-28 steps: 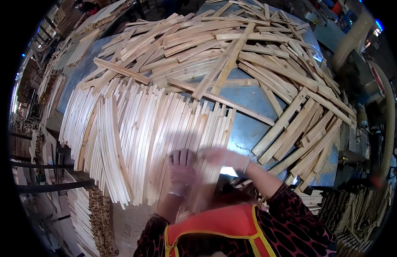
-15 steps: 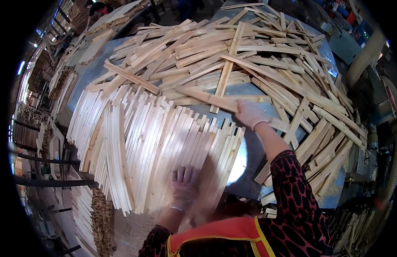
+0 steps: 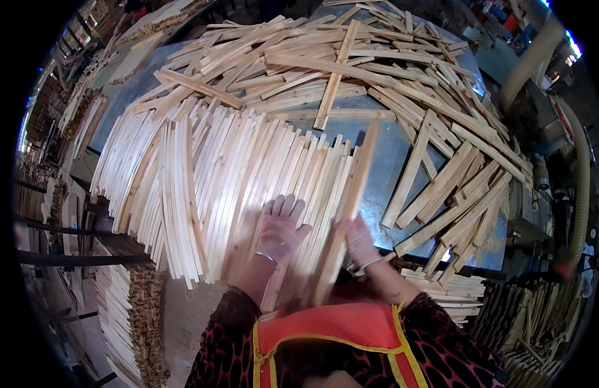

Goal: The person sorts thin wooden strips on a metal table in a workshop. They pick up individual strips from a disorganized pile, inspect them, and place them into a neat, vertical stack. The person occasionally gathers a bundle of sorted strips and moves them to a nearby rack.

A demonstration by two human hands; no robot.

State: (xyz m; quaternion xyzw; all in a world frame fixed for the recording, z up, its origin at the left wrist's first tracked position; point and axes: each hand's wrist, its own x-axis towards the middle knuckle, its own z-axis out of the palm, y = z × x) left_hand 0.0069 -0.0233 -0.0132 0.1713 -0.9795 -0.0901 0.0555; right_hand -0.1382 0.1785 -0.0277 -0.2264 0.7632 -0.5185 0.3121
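Note:
A long pale wooden slat (image 3: 350, 207) lies at the right edge of a fanned row of aligned slats (image 3: 202, 168) on a grey-blue table (image 3: 393, 165). My right hand (image 3: 361, 240), in a thin glove, grips this slat near its lower end. My left hand (image 3: 280, 223), also gloved, rests flat with fingers spread on the near ends of the aligned slats. A loose, criss-crossed heap of slats (image 3: 377, 71) covers the far and right part of the table.
Stacks of slats (image 3: 128, 310) stand lower left beside the table, and more bundles (image 3: 454, 291) lie lower right. A ribbed dust hose (image 3: 529, 55) and machinery (image 3: 558, 194) sit at the right. My orange vest (image 3: 332, 336) fills the bottom.
My right hand reached out to the loose heap, took a slat and pulled it back to the right edge of the aligned row. My left hand stayed on the row.

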